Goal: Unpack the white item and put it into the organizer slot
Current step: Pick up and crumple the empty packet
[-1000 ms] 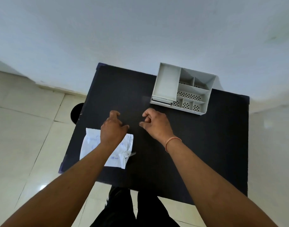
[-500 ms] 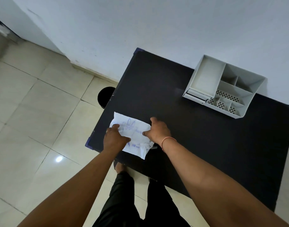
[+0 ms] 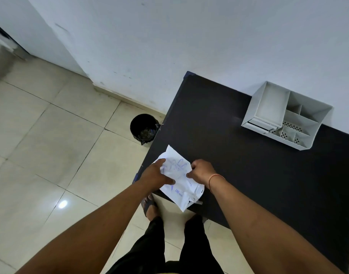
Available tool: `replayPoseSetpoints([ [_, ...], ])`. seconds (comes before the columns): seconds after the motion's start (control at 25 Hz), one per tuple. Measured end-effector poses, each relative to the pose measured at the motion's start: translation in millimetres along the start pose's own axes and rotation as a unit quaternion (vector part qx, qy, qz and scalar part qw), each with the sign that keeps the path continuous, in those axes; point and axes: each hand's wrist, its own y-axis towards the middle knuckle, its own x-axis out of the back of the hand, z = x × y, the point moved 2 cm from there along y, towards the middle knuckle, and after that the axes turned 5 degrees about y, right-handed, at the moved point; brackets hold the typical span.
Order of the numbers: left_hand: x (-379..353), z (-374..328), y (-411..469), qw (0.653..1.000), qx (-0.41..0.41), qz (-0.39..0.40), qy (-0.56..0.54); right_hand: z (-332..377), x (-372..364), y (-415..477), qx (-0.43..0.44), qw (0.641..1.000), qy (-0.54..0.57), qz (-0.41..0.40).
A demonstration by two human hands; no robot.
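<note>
Tabletop (image 3: pixel 249 184): dark, rectangular, set against the wall; carries all task items.

Organizer (image 3: pixel 284 115): white plastic, several open compartments, some with perforated floors; stands at the far right of the tabletop, well apart from the hands, every visible slot empty and awaiting the item.

Waste bin (image 3: pixel 144 128): black, lined, on the floor just beside the tabletop's left edge; likely placed to take discarded wrapping.

White packet (image 3: pixel 179 178): crumpled pouch with blue print, at the near left corner of the tabletop, its lower end overhanging the edge. Still sealed, as far as can be judged; contents not visible.

Left hand (image 3: pixel 155 175): fingers closed on the packet's left side, pinching it.

Right hand (image 3: pixel 201 172): fingers pinching the packet's right side; an orange band at the wrist. The opposed grips suggest a tear or pull-apart is being prepared.

Change since half a second ago: both hands keep their hold, and the packet looks more crumpled and raised at its far end. The view has swung left.
</note>
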Motion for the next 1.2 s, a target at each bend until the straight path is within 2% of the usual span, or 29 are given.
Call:
replayPoseSetpoints([
  [0.08,13.1,4.3,-8.4,0.997,-0.017,0.05,-0.059,18.4,-10.0,-12.0,-0.008,0.987,0.153,0.056],
  [0.12,20.0,3.4,-11.6,0.992,-0.031,0.076,-0.092,27.5,-11.6,-16.9,-0.015,0.956,0.276,0.094],
  [0.2,36.3,-4.4,-17.7,0.972,-0.057,0.126,-0.19,46.3,-10.1,-29.9,-0.013,0.844,0.501,0.19],
  [0.24,45.5,-10.3,-21.3,0.958,-0.069,0.137,-0.241,57.4,-8.1,-35.8,-0.001,0.794,0.565,0.226],
  [0.28,55.3,-16.0,-23.0,0.948,-0.074,0.137,-0.276,69.3,-5.2,-39.2,0.018,0.758,0.602,0.251],
  [0.32,66.6,-23.5,-26.7,0.945,-0.074,0.123,-0.294,82.2,-1.5,-43.4,0.032,0.743,0.617,0.258],
  [0.36,77.6,-29.5,-28.0,0.947,-0.073,0.1,-0.297,93.3,2.0,-45.1,0.042,0.749,0.616,0.24],
  [0.4,88.8,-35.4,-28.6,0.954,-0.073,0.071,-0.283,104.7,7.5,-46.5,0.054,0.779,0.592,0.2],
  [0.48,110.4,-43.3,-28.6,0.965,-0.064,0.023,-0.252,121.9,24.1,-44.9,0.105,0.868,0.482,0.056],
  [0.52,121.2,-45.8,-28.3,0.964,-0.054,0.011,-0.259,128.6,34.2,-42.9,0.127,0.893,0.432,-0.007],
  [0.56,131.9,-48.2,-28.1,0.958,-0.055,0.021,-0.28,134.7,43.8,-41.8,0.138,0.896,0.421,-0.035],
  [0.6,141.7,-51.4,-26.5,0.949,-0.072,0.043,-0.304,138.8,52.3,-38.3,0.135,0.881,0.452,-0.034],
  [0.72,163.1,-70.7,-29.6,0.901,-0.114,0.133,-0.396,153.8,64.8,-34.7,0.09,0.841,0.53,0.067],
  [0.8,171.9,-78.2,-15.5,0.903,-0.093,0.118,-0.404,170.5,63.0,-34.1,0.095,0.816,0.554,0.133],
  [0.88,185.0,-83.9,3.4,0.918,-0.051,0.076,-0.386,193.2,60.0,-32.2,0.137,0.789,0.573,0.176],
  [0.96,208.4,-88.1,27.9,0.929,-0.01,0.065,-0.364,219.9,57.2,-22.0,0.174,0.781,0.567,0.195],
  [1.0,223.3,-87.8,43.7,0.934,0.013,0.064,-0.351,234.1,54.7,-13.0,0.183,0.786,0.558,0.193],
  [1.08,253.6,-83.9,81.3,0.942,0.046,0.07,-0.326,263.1,45.3,13.1,0.195,0.819,0.519,0.147],
  [1.2,294.3,-80.2,133.7,0.951,0.089,0.102,-0.278,304.9,25.3,54.3,0.18,0.875,0.448,-0.037],
])
